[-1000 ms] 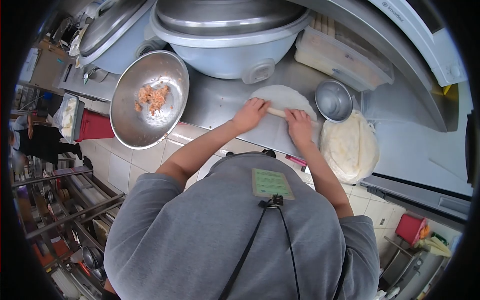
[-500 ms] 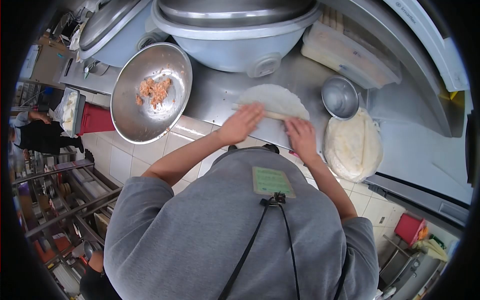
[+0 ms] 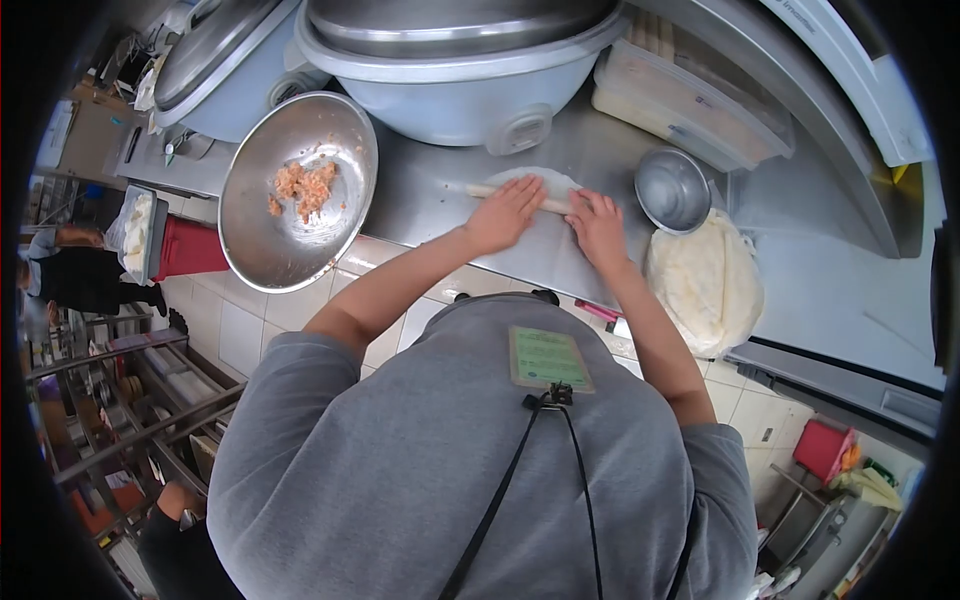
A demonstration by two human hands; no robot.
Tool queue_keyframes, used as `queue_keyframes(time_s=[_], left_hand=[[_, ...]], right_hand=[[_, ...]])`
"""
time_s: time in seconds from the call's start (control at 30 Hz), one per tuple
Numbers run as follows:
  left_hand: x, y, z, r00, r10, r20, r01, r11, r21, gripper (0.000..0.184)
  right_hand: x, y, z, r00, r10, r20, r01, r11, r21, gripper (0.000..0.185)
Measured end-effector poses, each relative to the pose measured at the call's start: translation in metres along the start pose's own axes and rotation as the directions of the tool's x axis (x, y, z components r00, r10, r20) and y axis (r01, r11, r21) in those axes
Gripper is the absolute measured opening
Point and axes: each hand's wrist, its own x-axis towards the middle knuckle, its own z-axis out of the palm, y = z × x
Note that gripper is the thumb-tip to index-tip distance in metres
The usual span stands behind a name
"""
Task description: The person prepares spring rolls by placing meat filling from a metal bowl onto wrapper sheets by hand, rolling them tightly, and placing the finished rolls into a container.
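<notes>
A thin, pale round wrapper (image 3: 548,178) lies on the steel counter, its near part rolled into a slim roll (image 3: 553,205). The left end of this roll sticks out past my left hand. My left hand (image 3: 508,212) rests on the roll with its fingers stretched out flat. On the roll's right end lie the fingertips of my right hand (image 3: 597,228), fingers extended. Whatever is inside the roll is hidden. Right of my right hand, a round stack of pale wrappers (image 3: 705,285) sits in clear plastic. Beside it stands a small steel bowl (image 3: 673,190), apparently with liquid inside.
A large steel bowl (image 3: 240,215) with orange-pink minced filling (image 3: 305,188) stands at the left. Blue-grey lidded tubs (image 3: 440,100) and a plastic container (image 3: 690,115) line the back. A co-worker in a dark apron (image 3: 85,275) stands far left; another person's arm shows lower left.
Both hands have moved away from my body with the roll. Less of the flat wrapper shows beyond it now.
</notes>
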Motion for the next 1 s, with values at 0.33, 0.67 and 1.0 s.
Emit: queue_keyframes(time_s=[0.33, 0.67, 1.0], left_hand=[[-0.011, -0.013, -0.008, 0.919, -0.218, -0.329, 0.041, 0.882, -0.47, 0.032], [-0.038, 0.005, -0.015, 0.911, -0.247, -0.331, 0.074, 0.887, -0.457, 0.028], [-0.042, 0.001, -0.014, 0.91, -0.25, -0.33, 0.073, 0.881, -0.467, 0.03]], right_hand=[[-0.012, 0.013, 0.015, 0.998, -0.041, -0.04, 0.04, 0.999, -0.02, 0.024], [-0.007, 0.065, -0.074, 0.972, 0.173, -0.161, -0.204, 0.959, -0.198, 0.061], [0.003, 0.086, -0.119, 0.825, 0.378, 0.42, -0.204, 0.892, -0.403, 0.067]])
